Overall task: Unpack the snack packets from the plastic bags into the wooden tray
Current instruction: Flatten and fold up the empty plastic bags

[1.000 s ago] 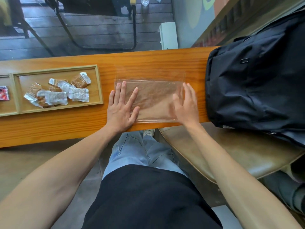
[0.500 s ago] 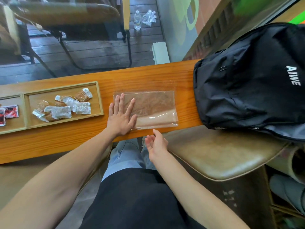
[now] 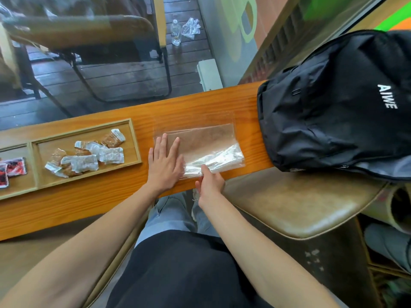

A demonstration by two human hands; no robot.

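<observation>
Hands on an emptied plastic bag

I see the wooden tray [image 3: 135, 138] at my left on the counter [image 3: 200, 103]: its big compartment holds the brown snack packets [image 3: 89, 155], the next one red packets [image 3: 13, 168]. My left hand [image 3: 164, 162] lies flat, fingers straight, on the clear plastic bag [image 3: 206, 141]. My right hand [image 3: 210, 182] pinches the bag's near edge, lifted and folded over. A black backpack [image 3: 333, 121] sits just right of it.

The shallow wooden tray [image 3: 135, 138] is cut off by the left edge. The print on the crinkled clear snack packets [image 3: 89, 160] is too small to read. Whether the right hand [image 3: 210, 184] pinches the clear plastic bag [image 3: 200, 143] cannot be told.
</observation>
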